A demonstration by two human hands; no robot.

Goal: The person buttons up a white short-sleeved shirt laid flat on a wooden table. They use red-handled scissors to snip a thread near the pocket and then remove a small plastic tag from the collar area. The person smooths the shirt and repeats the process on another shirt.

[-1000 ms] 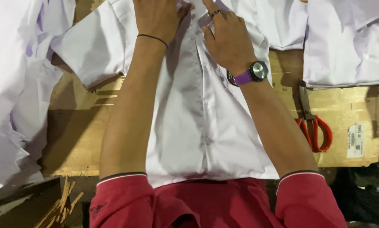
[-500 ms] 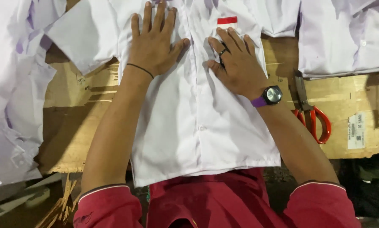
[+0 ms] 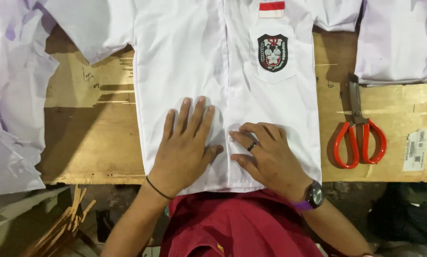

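On the wooden table (image 3: 94, 143) lies a white shirt (image 3: 185, 62), front up, spread flat, its hem at the near edge by the person's body. Left hand (image 3: 185, 147) flat on the lower shirt, palm down, fingers spread and pointing away, nothing grasped. Thin black band on that wrist. Right hand (image 3: 268, 154) also flat on the lower shirt, just right of the button placket, fingers angled toward the left hand, dark ring on one finger, nothing grasped. Watch (image 3: 313, 195) with purple strap on the right wrist. Both hands press near the hem, close together but not touching, placket running between them. Chest pocket with a dark crest badge (image 3: 272, 52) sits well above the right hand; small red and white patch above it. Red-handled scissors (image 3: 358, 138) lie on bare wood right of the shirt, apart from it. Stacked white shirts (image 3: 399, 43) upper right; loose white fabric (image 3: 9, 95) on the left.
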